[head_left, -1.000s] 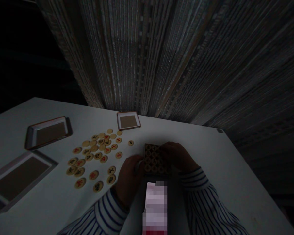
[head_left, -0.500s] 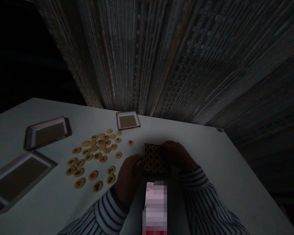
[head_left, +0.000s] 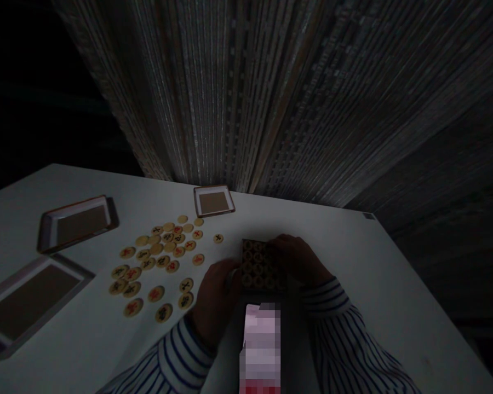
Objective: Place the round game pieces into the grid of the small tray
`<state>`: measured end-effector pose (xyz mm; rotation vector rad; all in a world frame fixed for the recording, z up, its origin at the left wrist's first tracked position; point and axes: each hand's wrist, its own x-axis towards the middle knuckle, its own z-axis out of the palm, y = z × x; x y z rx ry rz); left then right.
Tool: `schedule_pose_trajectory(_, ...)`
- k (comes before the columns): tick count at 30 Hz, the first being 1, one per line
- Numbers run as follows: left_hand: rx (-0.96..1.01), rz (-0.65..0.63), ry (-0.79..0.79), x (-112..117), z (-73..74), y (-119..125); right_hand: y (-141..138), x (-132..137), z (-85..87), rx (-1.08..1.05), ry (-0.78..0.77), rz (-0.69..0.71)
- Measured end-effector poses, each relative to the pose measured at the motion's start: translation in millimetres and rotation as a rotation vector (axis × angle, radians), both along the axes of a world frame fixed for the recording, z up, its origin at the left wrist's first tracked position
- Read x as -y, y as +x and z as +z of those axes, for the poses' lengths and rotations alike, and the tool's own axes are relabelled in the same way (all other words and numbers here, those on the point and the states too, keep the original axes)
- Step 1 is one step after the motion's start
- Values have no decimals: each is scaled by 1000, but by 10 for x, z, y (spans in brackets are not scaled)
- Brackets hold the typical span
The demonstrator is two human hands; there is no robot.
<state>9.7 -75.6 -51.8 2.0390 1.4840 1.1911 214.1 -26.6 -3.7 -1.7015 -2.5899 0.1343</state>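
A small dark box [head_left: 258,280] with rows of round Chinese chess pieces showing in it lies on the white table, between my two hands. My left hand [head_left: 216,293] is curled against its left side, with the fingertips partly hidden. At the box's upper right corner, my right hand [head_left: 298,257] is bent over the edge and covers some of the rows. Left of the box, many loose Chinese chess pieces [head_left: 163,261] with red or black characters are spread about, and several show blank faces. A single black-marked piece [head_left: 218,238] lies apart, nearer the box.
Shallow open trays with brown bottoms stand around the pieces: one [head_left: 233,203] at the back edge, another [head_left: 42,232] at left, and a larger one [head_left: 76,272] at front left. A lit phone [head_left: 253,317], partly pixelated, is near my body. A striped curtain [head_left: 238,109] hangs behind the table.
The view has shifted very slightly. Both hands stay at the box, and the pieces and trays lie as before.
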Motion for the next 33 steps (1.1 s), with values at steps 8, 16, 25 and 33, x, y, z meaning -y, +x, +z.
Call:
schedule_pose_trajectory(8, -13, -1, 21, 2, 9, -5, 7, -5, -25, -2, 7, 21)
schedule_pose_trajectory(16, -13, 19, 15, -1, -18, 6, -5, -3, 10, 13, 8, -1)
schedule_pose_trajectory(25, -50, 8, 18, 9, 2, 3, 83, -7, 3, -14, 42, -36)
schedule_pose_trajectory(33, -169, -97, -11, 1, 7, -25, 165, 101, 4, -109, 55, -104)
